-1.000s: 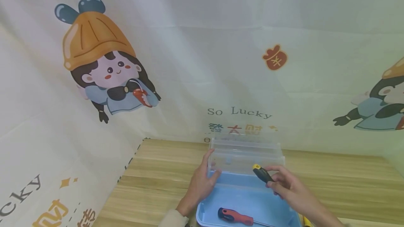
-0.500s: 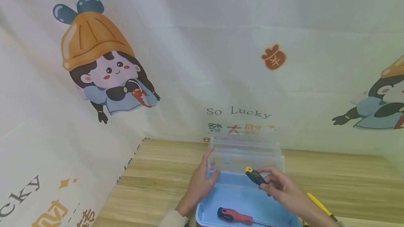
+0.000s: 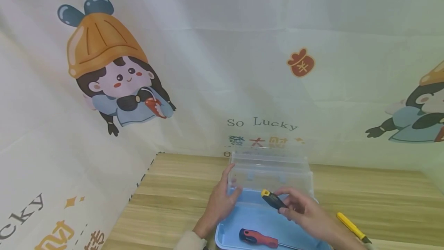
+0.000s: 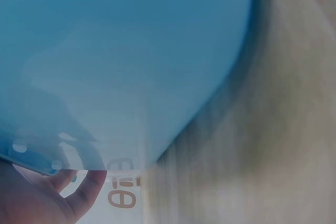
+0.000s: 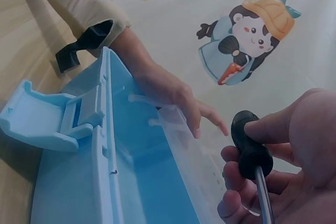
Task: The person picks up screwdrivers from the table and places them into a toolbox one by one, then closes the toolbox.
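A blue toolbox (image 3: 263, 217) stands on the table with its clear lid (image 3: 270, 167) raised at the back. My left hand (image 3: 220, 200) grips the lid's left edge near the hinge, its thumb on the inner side. Above the box's right half, my right hand (image 3: 306, 211) holds a screwdriver (image 3: 274, 200) by its black handle with a yellow end. In the right wrist view, the metal shaft (image 5: 264, 198) points down from the fingers; the tip is out of frame. A second screwdriver (image 3: 260, 238), red and black, lies inside the box near the front.
To the right of the box, a slim yellow tool (image 3: 352, 227) with a dark end lies on the wooden table (image 3: 166, 192). A light blue latch (image 5: 39, 116) hangs open on the box's front. A printed cloth (image 3: 208, 68) hangs behind the table.
My right hand has moved left and slightly down with the black-and-yellow screwdriver, over the box. The yellow tool on the right has come into sight. My left hand has stayed in place.
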`<move>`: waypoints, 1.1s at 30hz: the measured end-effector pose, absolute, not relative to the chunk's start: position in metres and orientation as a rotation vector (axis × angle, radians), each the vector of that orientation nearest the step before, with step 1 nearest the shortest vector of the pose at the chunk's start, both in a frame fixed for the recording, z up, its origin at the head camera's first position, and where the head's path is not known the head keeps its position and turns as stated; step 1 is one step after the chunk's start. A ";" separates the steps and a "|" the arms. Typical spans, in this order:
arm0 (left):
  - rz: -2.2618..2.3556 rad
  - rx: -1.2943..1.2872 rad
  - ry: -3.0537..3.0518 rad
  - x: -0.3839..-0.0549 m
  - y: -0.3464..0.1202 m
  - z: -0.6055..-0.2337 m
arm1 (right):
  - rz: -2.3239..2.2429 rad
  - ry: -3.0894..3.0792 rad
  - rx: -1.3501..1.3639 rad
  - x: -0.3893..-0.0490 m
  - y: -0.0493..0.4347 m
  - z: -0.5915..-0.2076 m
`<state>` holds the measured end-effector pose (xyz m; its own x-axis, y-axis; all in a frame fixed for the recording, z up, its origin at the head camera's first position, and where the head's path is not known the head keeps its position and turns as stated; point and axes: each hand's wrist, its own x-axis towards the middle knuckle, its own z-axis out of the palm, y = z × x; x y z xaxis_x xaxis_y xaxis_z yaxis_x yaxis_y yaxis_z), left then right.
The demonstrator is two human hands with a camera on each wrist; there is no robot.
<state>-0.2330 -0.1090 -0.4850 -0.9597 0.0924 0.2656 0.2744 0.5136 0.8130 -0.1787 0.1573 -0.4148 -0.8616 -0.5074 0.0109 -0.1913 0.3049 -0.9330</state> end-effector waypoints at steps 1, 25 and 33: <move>-1.431 -0.317 -2.563 -0.233 -0.109 -0.485 | -1.582 2.279 -0.650 -0.178 0.157 -0.415; -1.454 -0.326 -2.555 -0.230 -0.109 -0.482 | -1.404 2.166 -0.710 -0.174 0.142 -0.427; -1.444 -0.324 -2.549 -0.230 -0.109 -0.482 | -1.398 2.137 -0.764 -0.174 0.140 -0.435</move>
<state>-0.2298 -0.1092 -0.4819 -0.9572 0.0942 0.2736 0.2831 0.5008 0.8180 -0.1740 0.1398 -0.4345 -0.7339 -0.6741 -0.0837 -0.1936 0.3256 -0.9255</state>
